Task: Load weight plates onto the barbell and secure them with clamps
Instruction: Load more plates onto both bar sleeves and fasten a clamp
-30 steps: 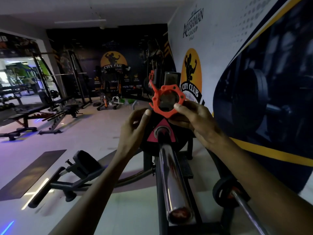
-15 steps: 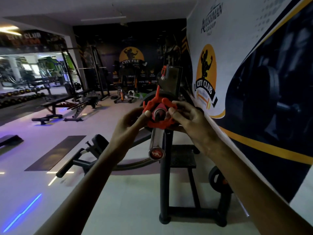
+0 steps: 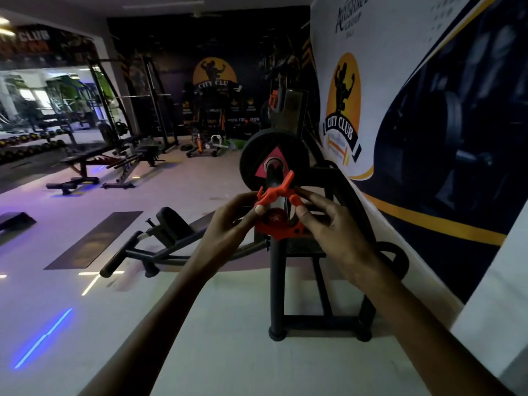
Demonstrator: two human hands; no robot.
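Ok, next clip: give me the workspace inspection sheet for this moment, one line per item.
Surface: pale gym floor, blue light strip at left.
Job's things: orange clamp at the tip of the barbell sleeve, apart from the black weight plate already loaded.
Clutter: dark floor mat; low black bench frame.
Hands: left hand and right hand both hold the clamp.
Cables: nothing seen.
Surroundings: black rack stand; City Club wall banner; dumbbell rows far left.
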